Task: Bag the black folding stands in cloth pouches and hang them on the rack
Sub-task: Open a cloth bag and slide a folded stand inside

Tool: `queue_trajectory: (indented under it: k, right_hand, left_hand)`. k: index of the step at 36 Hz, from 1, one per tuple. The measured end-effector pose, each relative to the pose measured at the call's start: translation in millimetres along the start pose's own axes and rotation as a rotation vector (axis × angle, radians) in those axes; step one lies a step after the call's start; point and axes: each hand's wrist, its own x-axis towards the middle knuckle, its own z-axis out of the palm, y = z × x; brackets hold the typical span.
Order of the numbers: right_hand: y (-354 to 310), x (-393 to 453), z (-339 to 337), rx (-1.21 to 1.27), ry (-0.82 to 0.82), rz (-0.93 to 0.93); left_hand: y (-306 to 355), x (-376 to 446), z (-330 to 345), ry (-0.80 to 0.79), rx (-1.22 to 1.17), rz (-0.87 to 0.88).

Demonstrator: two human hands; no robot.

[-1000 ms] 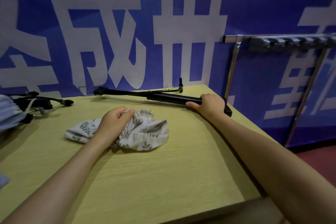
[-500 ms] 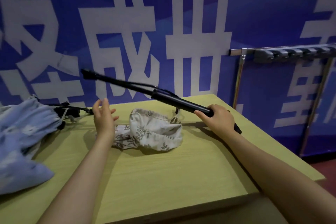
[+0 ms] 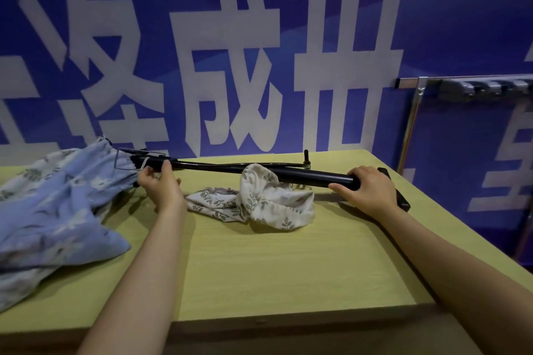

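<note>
Over the yellow tabletop (image 3: 259, 268), both hands grip the black folding stand (image 3: 311, 174), right hand (image 3: 372, 193) on its thick end, left hand (image 3: 161, 186) apparently pinching its thin end, probably to collapse it for the leaf-print pouch (image 3: 259, 202).

Workroom: printed banner wall (image 3: 259, 37), rack (image 3: 461, 86)

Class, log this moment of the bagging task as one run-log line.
stage: stand not yet bagged | left hand: holds thin end of black folding stand | right hand: grips thick end | white leaf-print pouch: on table, under stand
</note>
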Motion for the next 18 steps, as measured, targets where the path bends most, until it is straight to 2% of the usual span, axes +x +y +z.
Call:
queue_trajectory:
  k: [3, 8, 18]
  right_hand:
    - [-1, 0, 0, 0.004, -0.011, -0.004]
    - [-3, -1, 1, 0.003, -0.063, -0.004]
    - [-2, 3, 3, -0.02, -0.029, -0.003]
  left_hand:
    - [7, 6, -5, 0.026, -0.176, -0.043]
    - [5, 11, -8, -0.047, -0.037, 0.049]
    - [1, 15, -2, -0.009, 0.124, 0.157]
